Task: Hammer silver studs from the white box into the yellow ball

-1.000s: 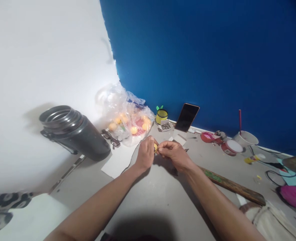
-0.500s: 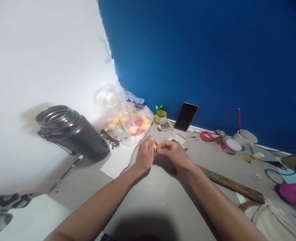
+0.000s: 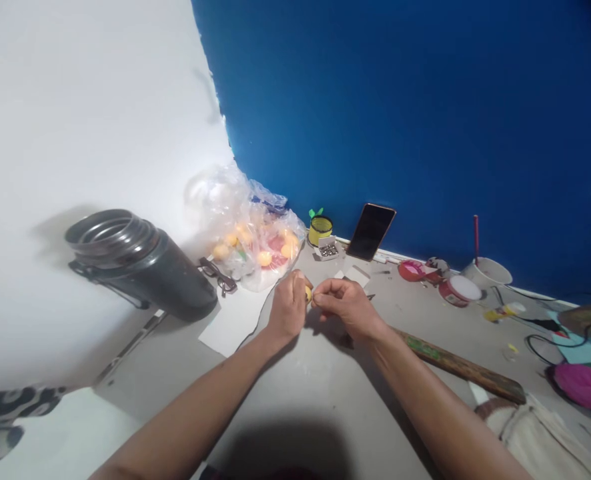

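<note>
A small yellow ball-like piece (image 3: 308,293) sits in the fingers of my left hand (image 3: 290,303), which is closed round it above the grey table (image 3: 320,400). Just to its right, my right hand (image 3: 343,305) has thumb and forefinger pinched together at the piece's side; whatever is between those fingertips is too small to make out. Behind the hands stand an open small box of shiny metal bits (image 3: 328,251) and a yellow mesh cup (image 3: 320,230). A white paper sheet (image 3: 233,323) lies left of my left hand.
On the left a dark flask (image 3: 145,267) leans, with glasses (image 3: 218,276) beside it. A plastic bag of orange balls (image 3: 265,243) lies behind. A phone (image 3: 371,231) rests against the blue wall. Rightward are a wooden handle (image 3: 460,363), tubs (image 3: 459,292) and pink yarn (image 3: 583,385).
My right fingertips have drawn slightly away from the yellow piece, leaving a small gap. My left hand keeps its grip. The view has shifted a little.
</note>
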`<state>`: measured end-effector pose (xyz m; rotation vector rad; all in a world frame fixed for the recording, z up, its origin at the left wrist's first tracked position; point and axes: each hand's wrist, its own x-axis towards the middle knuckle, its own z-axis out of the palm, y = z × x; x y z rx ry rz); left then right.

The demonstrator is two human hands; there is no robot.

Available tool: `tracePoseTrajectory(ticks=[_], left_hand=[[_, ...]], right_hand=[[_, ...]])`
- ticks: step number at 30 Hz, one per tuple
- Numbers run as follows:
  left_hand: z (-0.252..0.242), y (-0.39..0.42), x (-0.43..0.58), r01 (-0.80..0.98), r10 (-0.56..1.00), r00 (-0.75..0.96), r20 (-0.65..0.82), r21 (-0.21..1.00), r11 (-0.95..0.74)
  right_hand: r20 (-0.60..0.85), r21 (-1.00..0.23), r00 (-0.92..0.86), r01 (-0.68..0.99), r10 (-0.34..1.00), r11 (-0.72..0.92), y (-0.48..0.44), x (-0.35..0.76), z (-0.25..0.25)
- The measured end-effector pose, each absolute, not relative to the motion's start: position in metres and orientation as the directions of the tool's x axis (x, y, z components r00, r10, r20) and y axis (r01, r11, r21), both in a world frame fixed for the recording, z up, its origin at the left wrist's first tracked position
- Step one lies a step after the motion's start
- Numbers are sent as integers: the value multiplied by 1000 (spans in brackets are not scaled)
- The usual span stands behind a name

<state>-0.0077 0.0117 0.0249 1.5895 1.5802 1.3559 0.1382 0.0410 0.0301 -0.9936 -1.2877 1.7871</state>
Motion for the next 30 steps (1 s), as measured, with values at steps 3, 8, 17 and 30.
tracePoseTrajectory(ticks=[3,8,17,30], left_hand=[[26,12,-7,422,948,-170,269,889,-177],[28,12,-5,395,956,-178,234,907,-149],[29,12,-6,391,963,-187,195,914,-110],[17,11,-5,492,946,-225,233,865,-96]], right_hand=[[-188,-956,-456,-118,870,-268,40,138,31],[-193,-960,-445,-100,874,-263,41,139,29],[-196,-966,-422,-73,885,-249,40,137,30],[-125,-992,-355,34,926,-121,34,131,32]])
